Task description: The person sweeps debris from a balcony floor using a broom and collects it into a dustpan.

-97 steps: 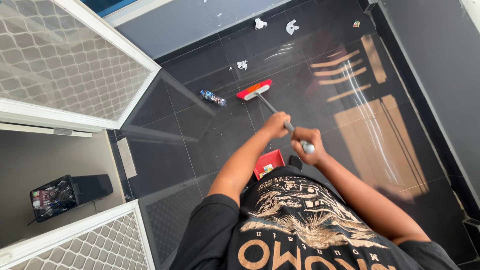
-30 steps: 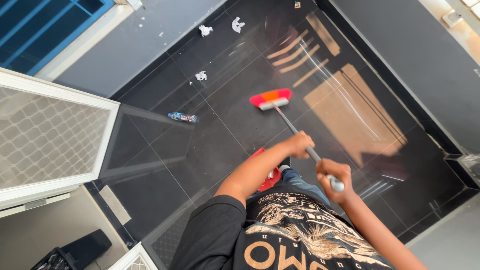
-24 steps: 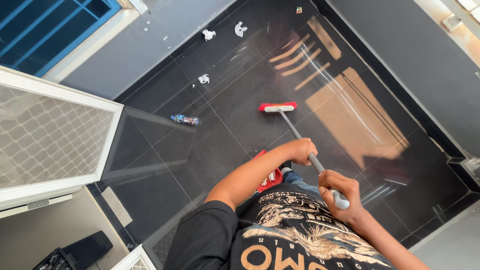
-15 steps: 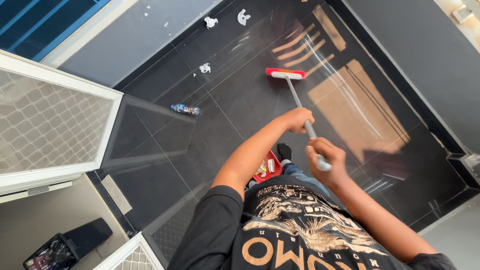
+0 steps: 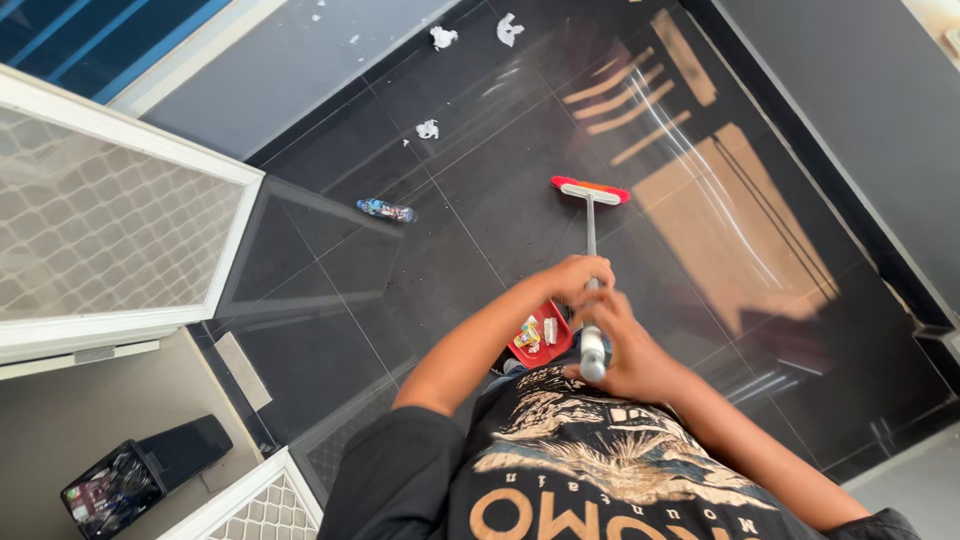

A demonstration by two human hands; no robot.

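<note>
Left grip: my left hand [image 5: 575, 278] is wrapped round the grey broom handle [image 5: 590, 245], forward of my other hand.
Right grip: my right hand [image 5: 625, 350] is clasped on the same handle at its butt end, close against my chest.
Long axis: handle runs straight away from me, nearly in line with my body.
Broom head [image 5: 590, 190]: red, crosswise to the handle, down on the black tiled floor [image 5: 420, 280], well ahead of both grips.
Nearer hand: left.
Beside: red dustpan [image 5: 540, 335] under my left forearm; plastic bottle [image 5: 385, 209] and a paper scrap [image 5: 427, 129] lie further left of the head.
</note>
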